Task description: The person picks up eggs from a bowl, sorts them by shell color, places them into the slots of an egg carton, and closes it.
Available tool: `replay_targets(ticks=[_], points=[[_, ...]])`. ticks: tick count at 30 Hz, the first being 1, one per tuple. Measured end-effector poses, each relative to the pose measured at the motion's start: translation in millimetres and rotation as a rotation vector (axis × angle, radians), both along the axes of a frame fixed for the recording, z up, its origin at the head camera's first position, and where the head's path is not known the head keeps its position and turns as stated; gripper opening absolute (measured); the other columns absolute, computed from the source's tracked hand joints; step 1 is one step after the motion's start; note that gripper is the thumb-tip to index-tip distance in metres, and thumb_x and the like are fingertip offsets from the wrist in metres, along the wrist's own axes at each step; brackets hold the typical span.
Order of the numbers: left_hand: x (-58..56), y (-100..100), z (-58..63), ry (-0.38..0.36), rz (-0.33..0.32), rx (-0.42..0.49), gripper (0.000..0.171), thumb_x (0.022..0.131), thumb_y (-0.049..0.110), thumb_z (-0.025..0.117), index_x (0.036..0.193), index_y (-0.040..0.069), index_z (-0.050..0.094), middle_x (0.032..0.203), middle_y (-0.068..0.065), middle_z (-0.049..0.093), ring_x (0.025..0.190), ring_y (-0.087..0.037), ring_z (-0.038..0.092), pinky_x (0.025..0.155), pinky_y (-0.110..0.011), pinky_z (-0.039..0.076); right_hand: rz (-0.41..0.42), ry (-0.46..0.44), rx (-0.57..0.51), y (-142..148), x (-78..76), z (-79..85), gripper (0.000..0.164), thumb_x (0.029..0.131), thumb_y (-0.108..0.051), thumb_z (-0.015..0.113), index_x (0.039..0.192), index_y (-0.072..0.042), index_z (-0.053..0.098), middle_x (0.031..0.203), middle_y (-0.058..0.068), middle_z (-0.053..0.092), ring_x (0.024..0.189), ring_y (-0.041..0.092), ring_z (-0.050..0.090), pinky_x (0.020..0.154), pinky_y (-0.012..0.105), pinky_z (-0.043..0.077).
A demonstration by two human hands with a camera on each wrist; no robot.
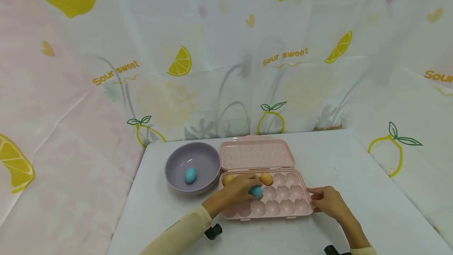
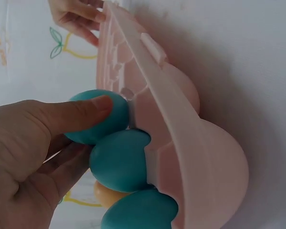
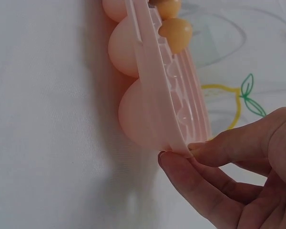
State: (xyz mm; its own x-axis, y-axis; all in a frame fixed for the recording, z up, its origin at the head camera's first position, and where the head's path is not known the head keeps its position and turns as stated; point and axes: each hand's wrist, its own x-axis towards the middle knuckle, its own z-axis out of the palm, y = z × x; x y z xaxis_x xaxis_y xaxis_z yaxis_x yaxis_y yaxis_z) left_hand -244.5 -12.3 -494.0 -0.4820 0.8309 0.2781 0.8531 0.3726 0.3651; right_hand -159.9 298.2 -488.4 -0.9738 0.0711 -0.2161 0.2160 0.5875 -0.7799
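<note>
My left hand (image 1: 240, 189) pinches a blue egg (image 2: 99, 117) between thumb and fingers, low over the middle row of a pink egg carton (image 1: 258, 208). Two more blue eggs sit in the carton beside it in the left wrist view, the nearer one (image 2: 139, 210) at the bottom. Yellow eggs stand in the back row, one (image 1: 266, 179) just right of my fingers and another (image 1: 228, 179) at the left end. My right hand (image 1: 329, 203) grips the carton's right rim, thumb on top and fingers beneath. The carton's lid (image 1: 257, 154) lies open toward the back.
A grey-purple bowl (image 1: 173, 160) stands left of the carton, close to its edge, with one blue egg (image 1: 190, 175) inside. All of it rests on a white table (image 1: 354, 160). A lemon-printed cloth (image 1: 226, 50) hangs behind the table's back edge.
</note>
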Motion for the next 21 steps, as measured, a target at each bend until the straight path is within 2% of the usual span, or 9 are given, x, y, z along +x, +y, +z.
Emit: replay_targets(ticks=[5,9,13,21], points=[[3.3,1,-3.3,0.069,0.033,-0.045,0.032,0.078,0.013,0.083,0.106,0.011,0.07,0.105,0.003,0.06,0.098,-0.008,0.057,0.089,-0.017,0.044,-0.008,-0.001,-0.003,-1,1.1,0.5,0.045,0.076,0.007,0.069,0.119,0.014,0.061,0.079,0.008,0.066,0.064,0.023,0.067,0.057,0.031,0.056],[4.2,2,-4.9,0.127,0.035,-0.036,0.023,0.078,0.013,0.083,0.098,0.013,0.071,0.101,0.005,0.059,0.093,-0.006,0.057,0.085,-0.015,0.045,-0.013,-0.001,0.005,-1,1.2,0.2,0.045,0.076,0.007,0.069,0.119,0.013,0.061,0.079,0.008,0.066,0.064,0.023,0.067,0.057,0.031,0.056],[3.8,2,-4.1,0.153,0.037,-0.031,0.021,0.078,0.013,0.083,0.095,0.013,0.071,0.099,0.005,0.06,0.092,-0.007,0.058,0.084,-0.015,0.045,-0.015,-0.002,0.014,-2,0.9,0.8,0.045,0.076,0.008,0.068,0.119,0.013,0.061,0.079,0.008,0.066,0.064,0.023,0.067,0.057,0.031,0.056],[3.0,-4,6.3,0.092,0.019,0.003,0.019,0.08,0.01,0.08,0.097,0.009,0.07,0.098,0.002,0.062,0.088,-0.008,0.058,0.079,-0.013,0.045,-0.016,-0.003,0.006,-3,2.6,3.7,0.045,0.076,0.008,0.067,0.12,0.013,0.061,0.08,0.009,0.067,0.064,0.023,0.068,0.056,0.031,0.056]])
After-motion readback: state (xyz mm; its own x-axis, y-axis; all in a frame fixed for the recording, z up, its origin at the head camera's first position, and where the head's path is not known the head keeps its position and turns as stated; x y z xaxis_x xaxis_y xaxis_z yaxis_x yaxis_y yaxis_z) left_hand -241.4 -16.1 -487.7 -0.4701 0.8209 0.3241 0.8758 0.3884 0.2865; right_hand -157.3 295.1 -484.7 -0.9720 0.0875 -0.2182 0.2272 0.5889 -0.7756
